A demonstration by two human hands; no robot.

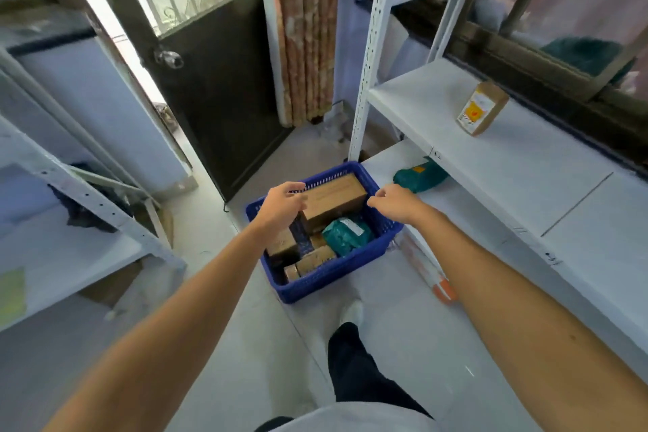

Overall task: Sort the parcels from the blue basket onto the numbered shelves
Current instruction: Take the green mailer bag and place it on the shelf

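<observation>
The blue plastic mesh basket (pixel 350 266) sits on the pale floor right by the white metal shelf unit (pixel 491 158), and it's packed with parcels: a long brown cardboard box (pixel 333 202) lies on top at the far end, a teal plastic mailer bag (pixel 347 233) just beside it, and a few smaller brown boxes (pixel 308 261) underneath toward the near side. The left hand (pixel 280 205) hangs over the left end of that long box with fingers spread wide, touching or almost touching it (can't tell which). The right hand (pixel 394 203) hovers off the box's right end, fingers loosely curled, holding nothing. Past the right hand, another teal mailer (pixel 419 177) lies on the lower shelf, and a small brown box with a yellow label (pixel 482 109) stands up on the shelf above.
</observation>
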